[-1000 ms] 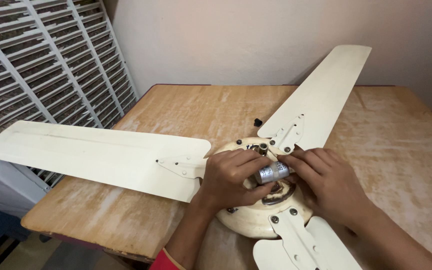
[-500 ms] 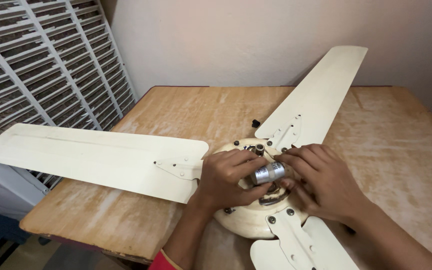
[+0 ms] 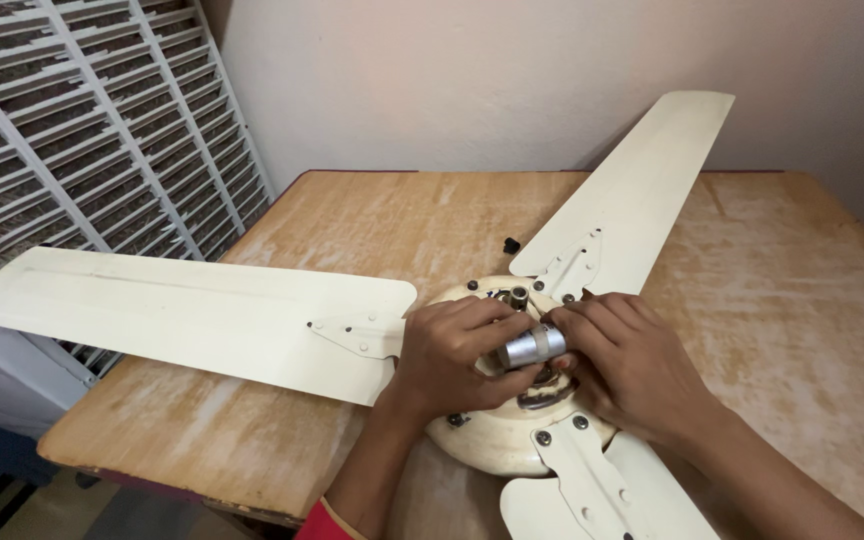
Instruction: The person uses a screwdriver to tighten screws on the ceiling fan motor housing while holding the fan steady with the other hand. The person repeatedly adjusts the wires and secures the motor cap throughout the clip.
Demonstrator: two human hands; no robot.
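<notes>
A cream ceiling fan lies on a worn wooden table [image 3: 372,220], its round motor housing [image 3: 497,445] near the front edge. One blade [image 3: 182,315] reaches left past the table edge, another [image 3: 632,195] points to the back right, and a third [image 3: 602,495] runs toward me. My left hand [image 3: 452,355] and my right hand [image 3: 632,365] meet over the hub. Between their fingers lies a small silver cylinder [image 3: 530,347], held on its side. A short shaft stub [image 3: 519,296] sticks up just behind it.
A small black part [image 3: 511,244] lies on the table behind the hub. A white louvred shutter [image 3: 82,130] stands at the left, a plain wall [image 3: 512,70] at the back. The table's front-left edge [image 3: 152,470] drops to the floor.
Both hands stay on the silver cylinder over the hub; it has turned slightly between the fingers. The view has shifted a little.
</notes>
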